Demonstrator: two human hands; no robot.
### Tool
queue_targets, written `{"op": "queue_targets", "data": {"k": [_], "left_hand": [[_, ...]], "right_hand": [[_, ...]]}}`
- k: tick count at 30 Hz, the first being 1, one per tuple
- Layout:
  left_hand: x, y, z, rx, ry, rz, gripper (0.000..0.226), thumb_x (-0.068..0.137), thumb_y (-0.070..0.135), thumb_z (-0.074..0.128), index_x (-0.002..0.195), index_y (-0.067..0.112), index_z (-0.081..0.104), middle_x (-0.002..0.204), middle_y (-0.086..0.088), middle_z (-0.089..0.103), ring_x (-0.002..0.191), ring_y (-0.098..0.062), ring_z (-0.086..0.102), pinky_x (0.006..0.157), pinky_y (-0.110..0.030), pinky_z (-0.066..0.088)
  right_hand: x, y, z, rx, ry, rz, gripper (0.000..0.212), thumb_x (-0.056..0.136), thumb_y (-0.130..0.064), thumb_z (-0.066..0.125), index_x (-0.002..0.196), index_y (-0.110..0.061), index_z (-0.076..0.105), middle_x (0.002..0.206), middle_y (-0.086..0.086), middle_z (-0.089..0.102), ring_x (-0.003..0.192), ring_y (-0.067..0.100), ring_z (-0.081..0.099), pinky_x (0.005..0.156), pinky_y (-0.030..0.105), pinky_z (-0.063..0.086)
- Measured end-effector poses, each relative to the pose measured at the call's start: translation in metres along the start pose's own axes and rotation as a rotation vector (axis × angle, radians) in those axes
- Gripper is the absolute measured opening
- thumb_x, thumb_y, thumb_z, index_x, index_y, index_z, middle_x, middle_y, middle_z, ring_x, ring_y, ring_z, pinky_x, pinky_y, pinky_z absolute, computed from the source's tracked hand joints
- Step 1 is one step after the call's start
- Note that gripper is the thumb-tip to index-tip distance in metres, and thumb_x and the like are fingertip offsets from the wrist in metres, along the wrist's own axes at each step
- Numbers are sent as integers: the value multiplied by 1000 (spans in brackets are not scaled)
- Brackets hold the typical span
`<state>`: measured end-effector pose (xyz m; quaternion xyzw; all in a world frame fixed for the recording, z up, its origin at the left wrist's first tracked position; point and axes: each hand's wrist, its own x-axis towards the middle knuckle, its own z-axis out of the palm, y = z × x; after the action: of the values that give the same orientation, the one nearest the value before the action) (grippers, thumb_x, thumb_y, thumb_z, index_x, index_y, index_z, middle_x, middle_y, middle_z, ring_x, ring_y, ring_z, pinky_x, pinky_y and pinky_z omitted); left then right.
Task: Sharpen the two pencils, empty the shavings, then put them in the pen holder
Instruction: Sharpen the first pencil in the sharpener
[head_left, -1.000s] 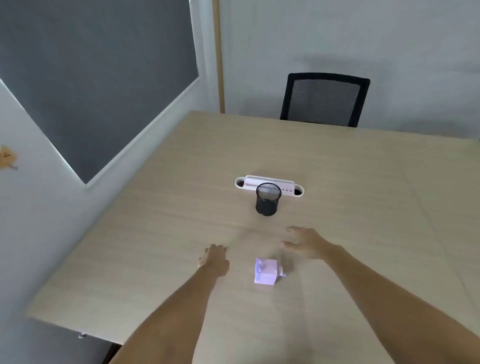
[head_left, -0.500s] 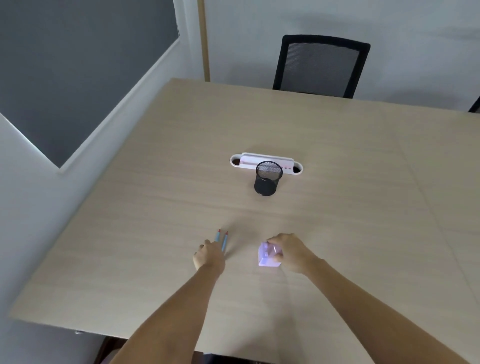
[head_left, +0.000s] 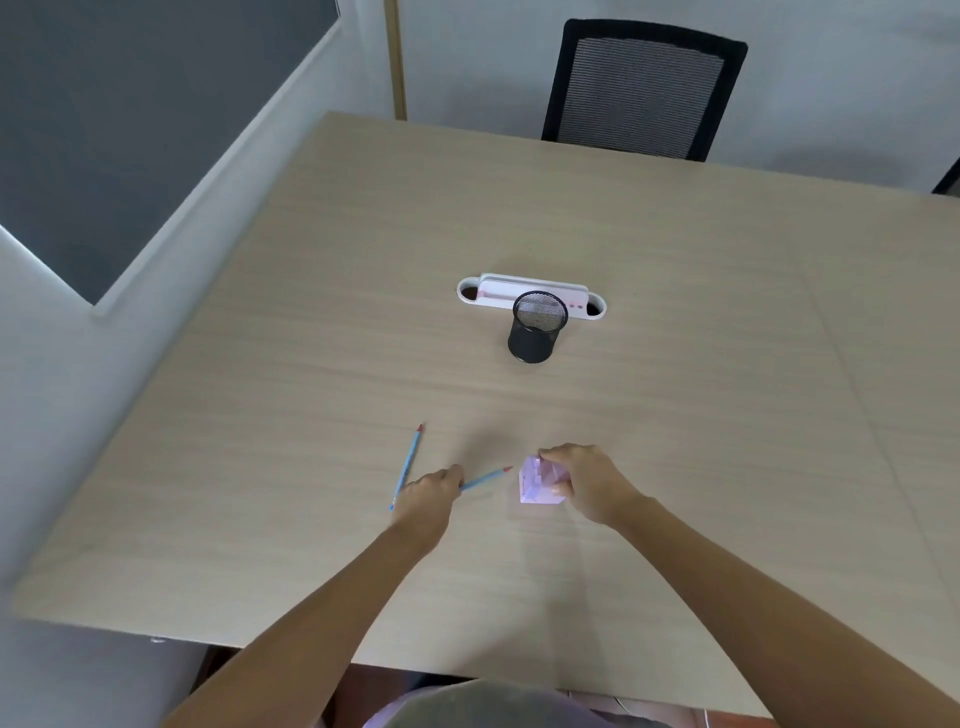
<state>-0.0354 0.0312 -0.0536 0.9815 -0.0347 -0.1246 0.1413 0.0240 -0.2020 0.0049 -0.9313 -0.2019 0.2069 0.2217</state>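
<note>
Two blue pencils with red ends are on the wooden table (head_left: 675, 312). One pencil (head_left: 408, 464) lies flat to the left of my left hand. My left hand (head_left: 428, 493) grips the other pencil (head_left: 485, 479), whose red end points right toward a small lilac sharpener (head_left: 537, 480). My right hand (head_left: 587, 480) holds that sharpener from the right side, fingers curled over its top. Farther back, at the table's middle, stands an upright black mesh pen holder (head_left: 536, 327).
A white cable-port cover (head_left: 530, 291) is set into the table just behind the pen holder. A black mesh-backed chair (head_left: 644, 88) stands at the far edge. A wall with a dark panel runs along the table's left side.
My left hand has picked up one pencil and turned it toward the sharpener, leaving the other on the table. My right hand keeps hold of the sharpener. The camera tilted down.
</note>
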Motion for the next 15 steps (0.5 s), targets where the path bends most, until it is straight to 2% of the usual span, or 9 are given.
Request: {"op": "queue_targets", "data": {"k": [3,5,10,15], "left_hand": [[0,1,0,-52,25,27,20,89,-2,45,95,17,46,84,1,56,71,-26,53,56,-32,35],[3,4,-4,-62,32,49,21,88,-3,44,92,18,45,79,3,49,66,-24,48,57,-30,31],[11,3,-5,-114,39,58,19,88,-2,45,88,17,46,81,-2,57,67,-29,52,58,-31,37],[17,4,-6,-145,62,66,17,89,0,45,90,17,47,82,-3,58,68,-28,53,59,-31,38]], "right_hand": [[1,0,1,14,-11,24,28,64,-15,47,87,-18,63,76,-7,53,71,17,47,63,23,36],[1,-1,0,18,-12,27,25,64,-14,47,84,-20,61,72,-11,51,69,14,47,60,18,34],[-2,-5,-3,41,-14,7,19,65,-10,46,75,-23,56,66,-17,47,63,-1,45,57,10,30],[-3,-5,-2,46,-5,11,21,63,-9,43,74,-22,56,66,-19,48,65,-7,46,59,12,32]]}}
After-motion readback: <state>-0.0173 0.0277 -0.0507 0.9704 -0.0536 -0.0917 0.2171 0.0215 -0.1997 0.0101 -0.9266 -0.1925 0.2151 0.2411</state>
